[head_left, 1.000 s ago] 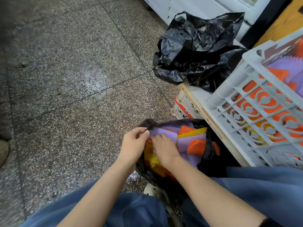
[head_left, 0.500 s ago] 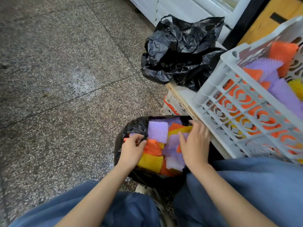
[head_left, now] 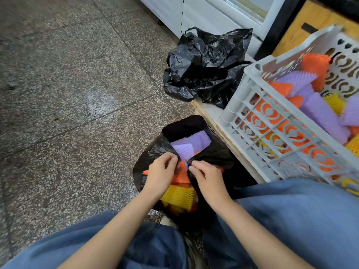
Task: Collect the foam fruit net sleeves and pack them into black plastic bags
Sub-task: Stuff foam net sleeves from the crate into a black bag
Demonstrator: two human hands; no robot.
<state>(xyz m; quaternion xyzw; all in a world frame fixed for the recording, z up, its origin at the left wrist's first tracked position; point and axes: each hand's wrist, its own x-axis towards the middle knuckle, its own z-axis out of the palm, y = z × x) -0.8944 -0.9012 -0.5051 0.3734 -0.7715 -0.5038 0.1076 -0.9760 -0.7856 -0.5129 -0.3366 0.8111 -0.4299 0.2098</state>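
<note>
Left hand and right hand pinch the black bag by its rim; gather evenly, keeping the sleeves tucked in.

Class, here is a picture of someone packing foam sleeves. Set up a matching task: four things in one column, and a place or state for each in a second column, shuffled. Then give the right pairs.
Column A
1. open black bag
2. crumpled black bag
3. white crate
4. yellow sleeve nearest the person

Column B
a. stands on the ledge, holds loose sleeves
b. rim pinched by the left hand and right hand
c. lies inside the open bag
d. lies near the white cabinet, no hand on it

Pairs: 1-b, 2-d, 3-a, 4-c
</note>
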